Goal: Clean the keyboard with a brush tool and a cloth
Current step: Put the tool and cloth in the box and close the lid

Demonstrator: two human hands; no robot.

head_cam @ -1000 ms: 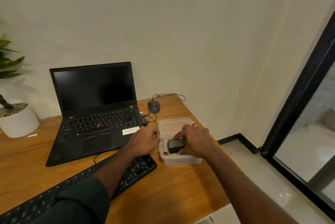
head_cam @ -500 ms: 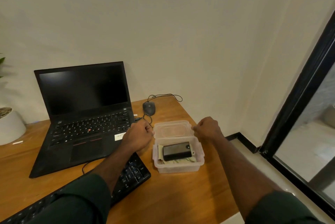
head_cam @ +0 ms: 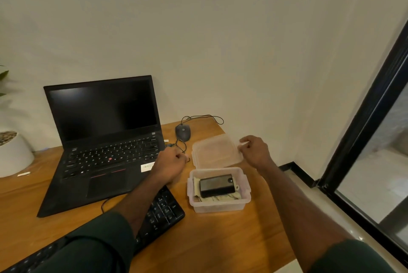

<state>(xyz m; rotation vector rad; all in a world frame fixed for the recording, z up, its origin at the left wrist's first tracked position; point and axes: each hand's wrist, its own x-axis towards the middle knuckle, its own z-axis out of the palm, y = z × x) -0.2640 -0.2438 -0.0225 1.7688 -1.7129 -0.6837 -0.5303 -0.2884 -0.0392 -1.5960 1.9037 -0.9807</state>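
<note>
Seen from head height, looking down on a wooden desk (head_cam: pixel 220 239) against a pale wall. Open black laptop (head_cam: pixel 106 140) at far left, screen dark. Wired mouse (head_cam: pixel 183 131) just right of it, cable looped behind. External black keyboard (head_cam: pixel 161 211), the thing to be cleaned, lying near and left, partly hidden under the left forearm, untouched so far.

Right of the keyboard, a clear plastic box (head_cam: pixel 218 205), now uncovered. Inside, a dark rectangular case (head_cam: pixel 216 185), possibly the cleaning kit, resting on a pale folded cloth (head_cam: pixel 217 198). No brush visible as such.

Changed in the last second: right hand gone from inside the box, lid (head_cam: pixel 215 151) lifted off and carried to the far side. Lid now held tilted just beyond the box, right hand (head_cam: pixel 255 151) pinching its right edge. Left hand (head_cam: pixel 171 163) curled near the lid's left edge, beside the mouse cable; whether gripping anything, cannot tell.

Meaning for the task: still preparation. Box contents exposed and reachable; likely next, lid set down, then case and cloth taken out. No cleaning begun.
</note>
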